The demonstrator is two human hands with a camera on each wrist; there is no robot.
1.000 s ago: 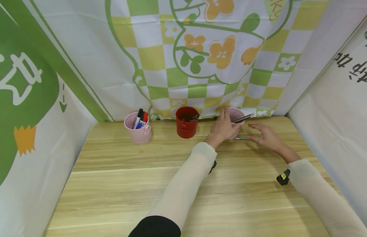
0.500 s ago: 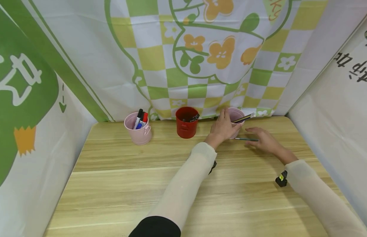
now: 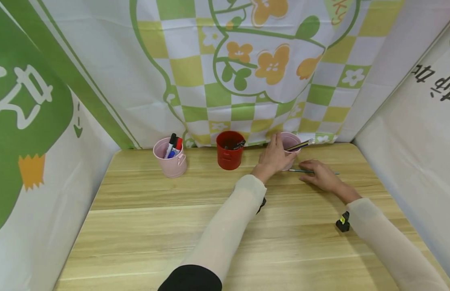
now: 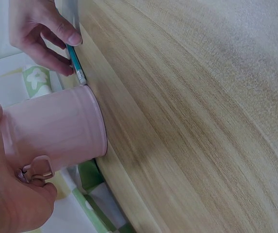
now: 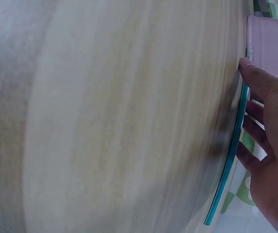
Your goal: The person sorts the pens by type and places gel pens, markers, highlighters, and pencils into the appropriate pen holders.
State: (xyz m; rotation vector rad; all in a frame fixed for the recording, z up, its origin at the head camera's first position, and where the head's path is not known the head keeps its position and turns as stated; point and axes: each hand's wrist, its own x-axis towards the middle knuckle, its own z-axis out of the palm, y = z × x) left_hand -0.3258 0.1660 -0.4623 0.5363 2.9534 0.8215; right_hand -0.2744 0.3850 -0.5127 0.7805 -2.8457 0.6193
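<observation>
My left hand (image 3: 273, 157) grips the side of a small pink metal bucket (image 4: 56, 126), which stands upright at the back right of the table. Several pencils (image 3: 300, 145) lean out over its right rim. Flat on the table beside the bucket's base lies a teal pencil (image 5: 224, 170), its eraser end toward the bucket. Over this pencil is my right hand (image 3: 322, 176), thumb on the near side and fingers on the far side. In the right wrist view the thumb tip (image 5: 245, 62) overlaps the pencil near its eraser, with the fingertips close along its other side.
Left of the held bucket stands a red bucket (image 3: 229, 159) with dark items inside. Farther left, a second pink bucket (image 3: 170, 167) holds several markers (image 3: 171, 146). A patterned cloth (image 3: 247, 109) hangs behind the wooden table (image 3: 156, 238).
My right hand has moved left and closer to the table along the teal pencil, so its far end now shows past the hand. The left hand keeps its place on the bucket.
</observation>
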